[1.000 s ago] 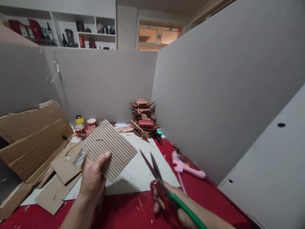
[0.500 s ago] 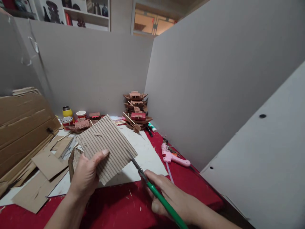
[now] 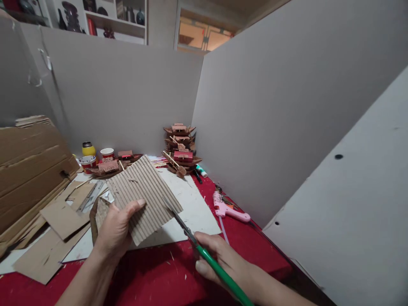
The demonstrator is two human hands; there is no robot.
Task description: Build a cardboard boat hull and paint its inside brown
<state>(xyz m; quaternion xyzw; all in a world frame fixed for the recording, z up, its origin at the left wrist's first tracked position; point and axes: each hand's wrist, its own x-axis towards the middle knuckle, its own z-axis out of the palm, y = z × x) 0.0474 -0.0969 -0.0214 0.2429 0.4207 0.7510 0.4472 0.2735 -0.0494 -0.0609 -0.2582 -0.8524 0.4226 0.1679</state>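
A piece of corrugated cardboard [image 3: 149,187], its ridged side up, is held in my left hand [image 3: 116,229], thumb on top and fingers hidden beneath. My right hand [image 3: 219,259] is closed round the green handle of a pair of scissors [image 3: 208,257]. The scissor blades reach over the right edge of the cardboard, one blade lying on its ridged face. Behind the cardboard lies a rough brown piece [image 3: 100,212], partly covered by my left hand.
Flat cardboard pieces [image 3: 63,219] and a large folded sheet [image 3: 28,165] lie left. Small model boats [image 3: 180,155] are stacked at the back, near paper cups [image 3: 107,154] and a yellow bottle [image 3: 88,148]. A pink glue gun [image 3: 231,211] lies right, beside the grey partition [image 3: 270,106].
The scissor blades have shifted slightly left, a little further over the cardboard. The whole view has moved slightly; both hands keep their hold.
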